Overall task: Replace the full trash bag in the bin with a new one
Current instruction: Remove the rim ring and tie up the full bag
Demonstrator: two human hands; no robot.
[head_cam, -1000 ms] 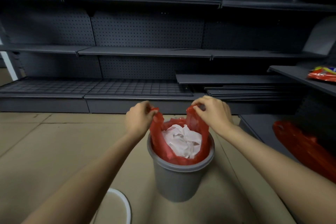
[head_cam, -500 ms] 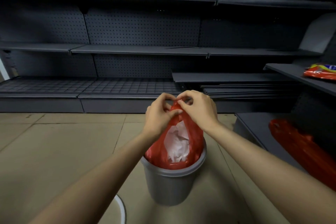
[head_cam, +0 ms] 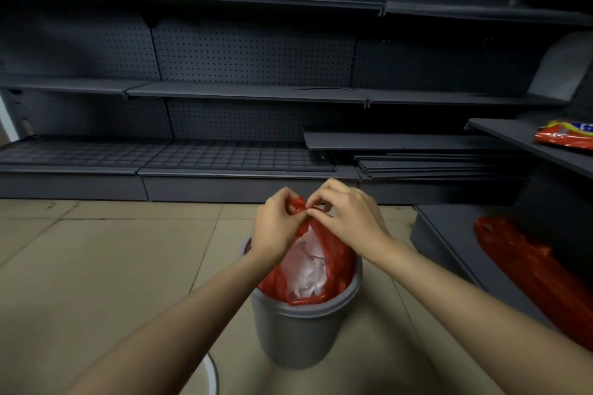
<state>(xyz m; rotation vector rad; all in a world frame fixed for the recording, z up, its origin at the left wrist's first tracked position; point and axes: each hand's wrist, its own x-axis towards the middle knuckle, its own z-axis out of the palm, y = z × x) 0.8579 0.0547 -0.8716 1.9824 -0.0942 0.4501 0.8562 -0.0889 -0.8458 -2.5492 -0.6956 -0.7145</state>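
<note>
A grey round bin [head_cam: 298, 333] stands on the tiled floor in front of me. Inside it sits a red trash bag [head_cam: 337, 263] stuffed with crumpled white paper [head_cam: 308, 269]. Above the bin, my left hand [head_cam: 277, 224] and my right hand [head_cam: 348, 213] meet, each pinching one of the bag's handles, which are gathered together between the fingertips. The bag's sides are pulled up into a peak, and its lower part stays in the bin.
Dark empty shelving [head_cam: 244, 93] runs along the back wall. A lower shelf at the right carries another red plastic bag [head_cam: 532, 269]. A red snack packet [head_cam: 568, 138] lies on the shelf above it. A white ring [head_cam: 213, 375] lies on the floor near my left arm.
My hands, a bag-width apart one second ago, have come together above the bin, drawing the two handles of the red bag up and into one bunch.
</note>
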